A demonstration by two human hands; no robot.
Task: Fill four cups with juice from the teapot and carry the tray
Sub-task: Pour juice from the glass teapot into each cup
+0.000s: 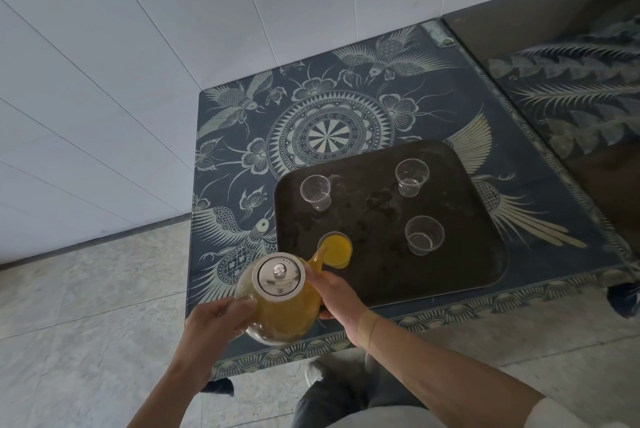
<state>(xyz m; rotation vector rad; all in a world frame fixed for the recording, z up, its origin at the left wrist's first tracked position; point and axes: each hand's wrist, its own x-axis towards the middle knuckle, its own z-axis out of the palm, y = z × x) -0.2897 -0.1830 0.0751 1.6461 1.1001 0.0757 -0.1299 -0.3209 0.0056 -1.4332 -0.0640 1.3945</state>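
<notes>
A glass teapot (277,310) full of orange juice, with a metal lid, hangs above the table's near edge. Its spout reaches over a clear cup (337,251) that holds orange juice. My left hand (218,320) grips the teapot at its left side, where the handle is hidden. My right hand (336,296) holds the pot's right side just below the spout. Three clear cups stand without juice on the dark tray (450,268): one at the back left (316,192), one at the back right (411,177), one at the front right (423,235).
The tray lies on a low blue table (242,136) patterned with birds and flowers. A white tiled wall (138,64) rises to the left and behind. A second patterned surface (571,98) adjoins on the right. My legs and a shoe (322,372) are on the stone floor below.
</notes>
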